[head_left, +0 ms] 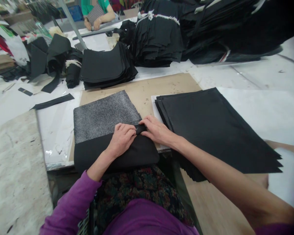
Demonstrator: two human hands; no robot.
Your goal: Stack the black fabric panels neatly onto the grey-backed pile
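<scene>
We rest our left hand (122, 138) on the black cloth (90, 156), its fingers bent and close together; we cannot tell whether they grip it. Our right hand (158, 131), at three o'clock from the left, has thumb and fingertips slightly parted, pinching a small black flap (140, 129). The grey cloth (103, 114) lies toward ten o'clock from our left hand, bordering the black cloth. At three o'clock from our right hand lies a black stack (210, 127).

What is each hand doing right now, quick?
Left hand: curled over the black fabric; whether it grips anything cannot be told.
Right hand: closed, pinching a small black strip.
</scene>
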